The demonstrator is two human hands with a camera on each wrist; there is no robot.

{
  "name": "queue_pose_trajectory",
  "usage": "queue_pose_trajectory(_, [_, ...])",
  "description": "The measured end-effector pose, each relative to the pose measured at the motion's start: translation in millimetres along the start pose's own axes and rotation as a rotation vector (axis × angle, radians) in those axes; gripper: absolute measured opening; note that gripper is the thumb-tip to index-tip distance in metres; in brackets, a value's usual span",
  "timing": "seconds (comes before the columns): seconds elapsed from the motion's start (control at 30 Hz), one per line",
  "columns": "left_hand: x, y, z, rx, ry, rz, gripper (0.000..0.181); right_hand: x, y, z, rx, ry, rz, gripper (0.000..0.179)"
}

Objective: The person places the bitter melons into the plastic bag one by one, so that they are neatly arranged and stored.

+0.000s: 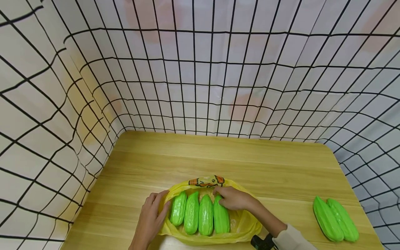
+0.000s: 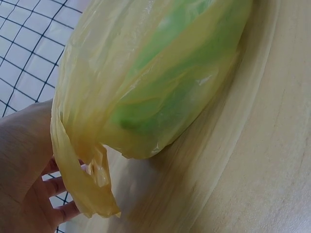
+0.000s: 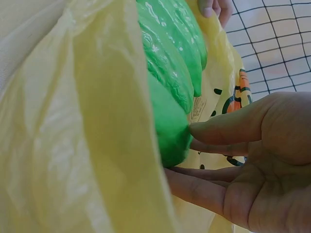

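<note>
A yellow plastic bag (image 1: 237,239) lies on the wooden table with its mouth spread wide. Inside it several shiny green bitter melons (image 1: 191,213) lie side by side. At the bag's left rim my left hand (image 1: 150,217) holds the plastic, thumb on the inner side. My right hand (image 1: 232,197) reaches into the bag and pinches the far end of the rightmost bitter melon (image 1: 221,217). In the right wrist view, thumb and fingers (image 3: 226,124) meet this bitter melon (image 3: 167,126) from two sides. Green shows through the bag (image 2: 160,107) in the left wrist view.
Two more bitter melons (image 1: 335,220) lie together on the table (image 1: 275,166) at the right. A black wire grid (image 1: 203,73) with white sheeting behind stands around the table's back and sides. A small black object (image 1: 262,242) sits by the right sleeve (image 1: 292,239).
</note>
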State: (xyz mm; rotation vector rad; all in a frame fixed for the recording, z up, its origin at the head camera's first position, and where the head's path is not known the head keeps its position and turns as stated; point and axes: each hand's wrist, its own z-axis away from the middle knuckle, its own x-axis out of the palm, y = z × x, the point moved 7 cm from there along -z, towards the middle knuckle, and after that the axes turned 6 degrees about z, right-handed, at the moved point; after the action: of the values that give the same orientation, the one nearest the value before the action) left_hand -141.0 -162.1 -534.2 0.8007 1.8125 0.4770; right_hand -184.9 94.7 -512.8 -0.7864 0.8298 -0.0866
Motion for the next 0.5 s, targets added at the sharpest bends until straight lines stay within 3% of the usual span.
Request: queue_pose_trajectory(0.5, [-0.1,-0.6,0.4,-0.035,-0.026,0.007,0.031,-9.7,-8.4,10.1,-0.022,-0.006,0.006,0.04])
